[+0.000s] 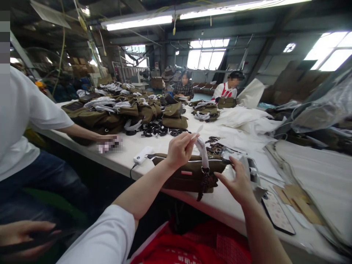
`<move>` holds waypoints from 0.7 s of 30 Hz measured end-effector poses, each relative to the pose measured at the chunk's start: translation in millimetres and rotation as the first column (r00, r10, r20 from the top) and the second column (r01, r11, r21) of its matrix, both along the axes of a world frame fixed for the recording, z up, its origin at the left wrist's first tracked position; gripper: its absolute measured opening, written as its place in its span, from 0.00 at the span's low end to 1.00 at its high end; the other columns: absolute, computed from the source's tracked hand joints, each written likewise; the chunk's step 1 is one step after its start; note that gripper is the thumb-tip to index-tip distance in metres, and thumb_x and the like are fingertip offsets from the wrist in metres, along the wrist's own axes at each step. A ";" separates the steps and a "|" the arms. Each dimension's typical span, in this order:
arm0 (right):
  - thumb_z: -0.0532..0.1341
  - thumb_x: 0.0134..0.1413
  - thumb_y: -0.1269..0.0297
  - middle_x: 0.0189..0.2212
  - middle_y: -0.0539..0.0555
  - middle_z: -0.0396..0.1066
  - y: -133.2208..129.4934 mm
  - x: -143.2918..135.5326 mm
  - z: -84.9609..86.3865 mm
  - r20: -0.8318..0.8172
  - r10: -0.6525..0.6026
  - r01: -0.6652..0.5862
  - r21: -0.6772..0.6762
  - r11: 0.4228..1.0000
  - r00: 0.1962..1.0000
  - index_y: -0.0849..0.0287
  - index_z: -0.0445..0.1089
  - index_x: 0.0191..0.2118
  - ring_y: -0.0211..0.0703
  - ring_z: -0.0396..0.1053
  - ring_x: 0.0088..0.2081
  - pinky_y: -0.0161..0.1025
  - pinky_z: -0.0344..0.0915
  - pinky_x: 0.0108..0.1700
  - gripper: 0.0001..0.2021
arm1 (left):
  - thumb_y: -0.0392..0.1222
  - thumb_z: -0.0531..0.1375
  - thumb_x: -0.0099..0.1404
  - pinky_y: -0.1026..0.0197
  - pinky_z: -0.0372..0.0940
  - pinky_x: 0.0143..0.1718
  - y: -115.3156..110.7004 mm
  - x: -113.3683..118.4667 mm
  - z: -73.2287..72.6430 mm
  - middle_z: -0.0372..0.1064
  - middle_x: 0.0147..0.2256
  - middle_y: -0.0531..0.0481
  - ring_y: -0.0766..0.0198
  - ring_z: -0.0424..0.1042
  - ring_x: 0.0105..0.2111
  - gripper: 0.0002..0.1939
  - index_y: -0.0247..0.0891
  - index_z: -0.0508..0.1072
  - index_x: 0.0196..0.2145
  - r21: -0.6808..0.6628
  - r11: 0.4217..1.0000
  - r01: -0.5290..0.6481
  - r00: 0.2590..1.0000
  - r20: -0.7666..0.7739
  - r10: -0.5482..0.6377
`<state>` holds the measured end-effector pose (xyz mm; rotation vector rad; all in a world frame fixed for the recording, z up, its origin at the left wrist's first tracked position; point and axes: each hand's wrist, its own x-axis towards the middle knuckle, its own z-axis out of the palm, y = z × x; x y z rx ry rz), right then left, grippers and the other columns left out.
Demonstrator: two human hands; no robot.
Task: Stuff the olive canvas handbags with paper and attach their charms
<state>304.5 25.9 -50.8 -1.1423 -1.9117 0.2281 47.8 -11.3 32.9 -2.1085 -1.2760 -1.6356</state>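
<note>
An olive-brown handbag (176, 177) lies at the table's front edge, its zipper along the top and a small pink label on its side. My left hand (180, 148) is closed on the bag's handle wrapping (202, 150), a white strip whose loose end sticks up past the fingers. A dark charm (205, 181) hangs from the ring at the handle's base. Beside the bag's right end is my right hand (238, 179), thumb and fingers apart; whether the fingertips touch the bag is unclear.
Many olive bags (132, 110) with wrapped handles are heaped at the back left, near black coiled straps (156, 129). A white device (143, 155) and a phone (277, 212) lie on the table (231, 212). A co-worker's arm (82, 132) reaches in from the left; two people sit behind.
</note>
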 end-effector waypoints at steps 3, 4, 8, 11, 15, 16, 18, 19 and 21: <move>0.68 0.44 0.41 0.61 0.67 0.57 -3.8 4.6 -17.1 -0.058 -0.007 0.004 -0.046 0.999 0.998 0.60 0.52 0.66 0.61 0.58 0.61 0.58 0.61 0.60 0.48 | 0.44 0.47 0.74 0.62 0.64 0.39 8.7 6.0 3.6 0.73 0.36 0.45 0.63 0.71 0.35 0.18 0.36 0.73 0.50 0.036 0.999 -0.014 0.998 -0.059 0.016; 0.69 0.42 0.42 0.63 0.68 0.55 -4.3 5.3 -21.0 -0.096 -0.016 0.011 -0.055 0.998 0.995 0.60 0.50 0.67 0.61 0.58 0.61 0.58 0.61 0.60 0.50 | 0.43 0.47 0.74 0.62 0.64 0.39 12.0 8.4 1.7 0.73 0.37 0.44 0.63 0.71 0.36 0.18 0.36 0.72 0.50 0.036 0.999 -0.013 0.996 -0.085 0.016; 0.73 0.36 0.45 0.65 0.72 0.48 -0.1 6.2 -46.5 -0.268 -0.055 0.005 -0.185 0.983 0.962 0.60 0.36 0.69 0.62 0.61 0.59 0.60 0.62 0.59 0.62 | 0.42 0.47 0.74 0.61 0.64 0.39 20.5 16.3 -16.0 0.72 0.35 0.45 0.62 0.71 0.36 0.17 0.36 0.72 0.49 -0.031 0.999 0.008 0.987 -0.162 -0.013; 0.74 0.35 0.46 0.63 0.73 0.51 5.2 5.4 -72.8 -0.425 -0.059 -0.093 -0.327 0.940 0.903 0.58 0.30 0.69 0.61 0.64 0.57 0.60 0.62 0.59 0.64 | 0.46 0.50 0.72 0.59 0.66 0.43 16.6 15.1 -23.6 0.73 0.38 0.43 0.59 0.71 0.40 0.18 0.34 0.70 0.51 -0.084 0.996 0.033 0.980 -0.195 -0.049; 0.73 0.40 0.49 0.58 0.67 0.62 7.3 5.8 -90.3 -0.544 -0.024 -0.251 -0.425 0.870 0.839 0.55 0.41 0.64 0.56 0.67 0.56 0.57 0.61 0.60 0.52 | 0.52 0.48 0.72 0.48 0.59 0.58 -2.2 -1.2 -29.3 0.64 0.56 0.33 0.51 0.63 0.57 0.27 0.31 0.59 0.61 0.026 0.998 -0.065 0.996 -0.054 0.067; 0.73 0.41 0.50 0.57 0.65 0.63 7.4 6.3 -91.4 -0.537 -0.009 -0.269 -0.438 0.858 0.844 0.55 0.47 0.61 0.56 0.66 0.56 0.56 0.60 0.61 0.47 | 0.51 0.45 0.73 0.47 0.57 0.60 -8.3 -6.4 -34.9 0.62 0.58 0.32 0.51 0.60 0.60 0.27 0.31 0.57 0.62 0.062 0.988 -0.141 0.990 0.029 0.140; 0.73 0.41 0.50 0.56 0.64 0.64 8.0 7.0 -93.0 -0.511 0.034 -0.304 -0.455 0.837 0.859 0.55 0.53 0.58 0.57 0.66 0.57 0.56 0.60 0.61 0.41 | 0.49 0.41 0.74 0.44 0.52 0.63 -21.0 -15.1 -54.8 0.57 0.61 0.31 0.51 0.56 0.63 0.26 0.32 0.54 0.64 0.086 0.943 -0.321 0.931 0.213 0.298; 0.73 0.41 0.50 0.56 0.64 0.65 8.6 7.1 -94.5 -0.495 0.051 -0.313 -0.462 0.830 0.867 0.56 0.55 0.57 0.58 0.66 0.57 0.56 0.60 0.61 0.40 | 0.48 0.41 0.74 0.44 0.50 0.64 -27.2 -18.2 -69.0 0.54 0.62 0.31 0.51 0.53 0.64 0.27 0.32 0.53 0.65 0.071 0.915 -0.398 0.887 0.286 0.363; 0.73 0.40 0.50 0.55 0.64 0.66 10.2 6.4 -99.9 -0.473 0.057 -0.312 -0.480 0.820 0.879 0.55 0.55 0.58 0.61 0.65 0.57 0.59 0.61 0.61 0.42 | 0.49 0.43 0.74 0.43 0.43 0.66 -37.8 -21.4 -103.2 0.47 0.65 0.31 0.50 0.46 0.67 0.28 0.33 0.48 0.66 -0.007 0.884 -0.468 0.824 0.358 0.439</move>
